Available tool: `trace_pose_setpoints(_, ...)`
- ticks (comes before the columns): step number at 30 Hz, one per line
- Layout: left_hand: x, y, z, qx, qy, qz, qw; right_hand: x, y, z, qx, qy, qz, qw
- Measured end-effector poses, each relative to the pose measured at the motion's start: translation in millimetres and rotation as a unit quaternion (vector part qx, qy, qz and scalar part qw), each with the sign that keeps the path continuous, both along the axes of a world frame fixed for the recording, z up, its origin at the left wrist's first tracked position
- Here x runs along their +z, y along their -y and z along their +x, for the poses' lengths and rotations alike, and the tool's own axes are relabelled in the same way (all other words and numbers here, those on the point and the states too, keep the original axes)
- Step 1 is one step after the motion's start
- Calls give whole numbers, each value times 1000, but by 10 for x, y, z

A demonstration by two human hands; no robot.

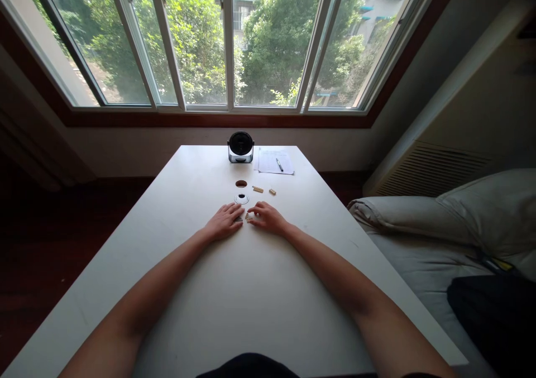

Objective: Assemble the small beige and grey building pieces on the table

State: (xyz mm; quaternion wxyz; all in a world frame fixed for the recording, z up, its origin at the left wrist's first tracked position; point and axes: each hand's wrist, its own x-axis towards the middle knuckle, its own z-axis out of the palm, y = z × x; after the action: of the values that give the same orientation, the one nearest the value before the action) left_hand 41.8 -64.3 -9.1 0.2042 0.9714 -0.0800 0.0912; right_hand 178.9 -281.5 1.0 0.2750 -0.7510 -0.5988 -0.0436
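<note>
Both my hands rest on the white table [176, 266], close together near its middle. My left hand [225, 221] lies palm down with its fingers bent over a small dark piece [239, 219] that is mostly hidden. My right hand [268, 217] has its fingertips curled onto a small tan block [248, 217] between the two hands. Just beyond the hands lie a white round cap with a dark centre [241, 199], a dark round hole in the table [241, 183], and two more small tan blocks [258, 189] [272, 191].
A small black desk fan [240, 147] stands at the table's far edge, with a sheet of paper [274, 161] and a pen [279, 164] beside it. A wide window fills the far wall. A bed with pillows [460, 216] lies to the right.
</note>
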Motion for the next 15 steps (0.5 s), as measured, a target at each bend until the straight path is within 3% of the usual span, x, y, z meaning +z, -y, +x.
trace_pose_setpoints(5, 34, 13, 53, 30, 25, -37, 999, -26, -116, -26, -7, 20, -8, 1000)
trace_pose_setpoints(9, 108, 17, 110, 44, 28, -184, 981, -58, -182, -9, -28, 22, -2, 999)
trace_pose_setpoints(12, 159, 32, 183, 52, 31, -374, 925, -59, -218, -6, -59, 17, 2, 998)
trace_pose_setpoints(15, 179, 80, 240, 82, 50, -490, 866, -58, -235, 0, -77, 10, 4, 997)
